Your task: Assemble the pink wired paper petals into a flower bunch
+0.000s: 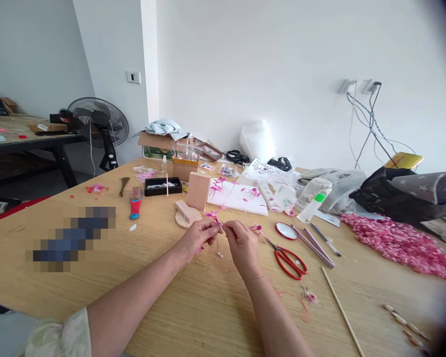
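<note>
Both my hands meet over the middle of the wooden table (193,312). My left hand (197,238) is closed in a pinch on a small pink flower sprig (212,216) with a thin wire stem. My right hand (242,245) is also pinched on the same sprig from the right side, fingers curled. Small white beads (220,255) hang below between the hands. Another pink flower piece (255,228) lies just beyond my right hand.
Red-handled scissors (290,260), a small round red mirror (286,230) and a thin wooden stick (342,310) lie right of my hands. A white cloth with pink flowers (238,197), a wooden stand (193,201), a black tray (162,186), and a pink petal heap (397,243) sit behind.
</note>
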Tool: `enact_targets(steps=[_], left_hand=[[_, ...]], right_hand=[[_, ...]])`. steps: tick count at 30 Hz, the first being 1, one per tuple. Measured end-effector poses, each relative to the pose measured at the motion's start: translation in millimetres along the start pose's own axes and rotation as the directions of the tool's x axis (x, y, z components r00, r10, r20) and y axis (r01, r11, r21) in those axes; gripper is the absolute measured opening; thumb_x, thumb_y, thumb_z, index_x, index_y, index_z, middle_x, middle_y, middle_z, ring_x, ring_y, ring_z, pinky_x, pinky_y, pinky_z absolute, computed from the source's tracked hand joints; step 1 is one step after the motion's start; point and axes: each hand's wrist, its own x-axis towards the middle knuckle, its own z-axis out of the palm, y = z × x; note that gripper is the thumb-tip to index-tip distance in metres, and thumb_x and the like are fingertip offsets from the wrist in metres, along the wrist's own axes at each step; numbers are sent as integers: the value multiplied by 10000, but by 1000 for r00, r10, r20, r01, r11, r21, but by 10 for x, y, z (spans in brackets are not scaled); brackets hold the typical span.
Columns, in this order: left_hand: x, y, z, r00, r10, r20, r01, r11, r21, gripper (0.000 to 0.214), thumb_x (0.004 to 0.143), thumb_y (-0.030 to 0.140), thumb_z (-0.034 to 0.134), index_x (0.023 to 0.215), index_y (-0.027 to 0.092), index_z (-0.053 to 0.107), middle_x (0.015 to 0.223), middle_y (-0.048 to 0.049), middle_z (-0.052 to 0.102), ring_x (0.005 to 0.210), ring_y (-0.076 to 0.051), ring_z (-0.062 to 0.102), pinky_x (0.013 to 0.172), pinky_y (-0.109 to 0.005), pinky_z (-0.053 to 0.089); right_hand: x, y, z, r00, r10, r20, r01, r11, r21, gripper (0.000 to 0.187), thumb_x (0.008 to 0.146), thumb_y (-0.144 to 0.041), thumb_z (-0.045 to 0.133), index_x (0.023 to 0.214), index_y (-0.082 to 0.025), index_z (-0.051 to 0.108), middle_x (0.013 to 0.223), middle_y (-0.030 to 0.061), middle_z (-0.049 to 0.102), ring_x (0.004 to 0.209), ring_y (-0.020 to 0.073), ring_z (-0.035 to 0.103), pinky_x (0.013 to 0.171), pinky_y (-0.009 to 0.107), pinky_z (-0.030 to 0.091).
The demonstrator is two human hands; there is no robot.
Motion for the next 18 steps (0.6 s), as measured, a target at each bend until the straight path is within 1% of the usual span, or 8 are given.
enact_targets(steps=[3, 5, 8, 11, 13, 15, 18], left_hand=[[-6, -8, -6, 999, -50, 17, 50, 998, -26, 205, 737, 330, 558, 718, 128, 586, 516, 30, 441, 485, -63, 386, 467, -191, 242], [-1, -7, -13, 998, -63, 21, 64, 996, -56, 198, 733, 322, 565, 723, 126, 592, 526, 25, 452, 485, -59, 388, 467, -187, 244], [13, 9, -24, 999, -47, 3, 47, 994, -98, 187, 733, 308, 570, 722, 124, 601, 534, 26, 452, 487, -52, 381, 480, -182, 263], [20, 35, -33, 1000, 3, -30, -6, 995, -100, 184, 737, 298, 567, 703, 120, 599, 524, 32, 440, 486, -46, 369, 491, -177, 277], [15, 56, -43, 1000, -3, -23, 1, 997, -74, 186, 733, 296, 571, 700, 116, 597, 528, 29, 448, 487, -46, 382, 489, -175, 284], [6, 79, -61, 998, -56, 9, 56, 996, -62, 199, 729, 312, 570, 721, 114, 595, 554, 17, 474, 493, -53, 418, 484, -178, 300], [-5, 114, -92, 987, -150, 60, 155, 984, -83, 259, 743, 363, 534, 807, 118, 588, 622, -12, 532, 514, -76, 481, 499, -197, 346]], right_hand=[[27, 49, -65, 998, 54, -32, -55, 997, -45, 171, 804, -210, 452, 676, -190, 564, 645, 7, 590, 602, 122, 542, 566, 208, 380], [43, 121, -113, 985, 144, -91, -149, 987, -60, 169, 794, -240, 464, 670, -188, 566, 615, 3, 579, 582, 129, 532, 560, 218, 372], [50, 239, -149, 939, 293, -179, -305, 951, -42, 171, 776, -292, 479, 676, -186, 570, 581, -2, 566, 557, 139, 523, 546, 230, 361], [40, 287, -135, 905, 382, -185, -388, 922, 7, 189, 767, -330, 483, 684, -186, 572, 531, -16, 543, 514, 136, 505, 524, 229, 355], [32, 272, -121, 904, 388, -183, -392, 920, 13, 201, 771, -339, 474, 688, -185, 572, 519, -19, 534, 501, 131, 494, 520, 227, 351], [28, 242, -119, 923, 339, -182, -349, 937, -22, 204, 777, -337, 469, 688, -185, 571, 555, -10, 552, 525, 130, 496, 534, 228, 348], [26, 205, -130, 952, 252, -174, -271, 958, -94, 197, 785, -322, 467, 686, -188, 572, 631, 6, 582, 574, 130, 501, 555, 228, 342]])
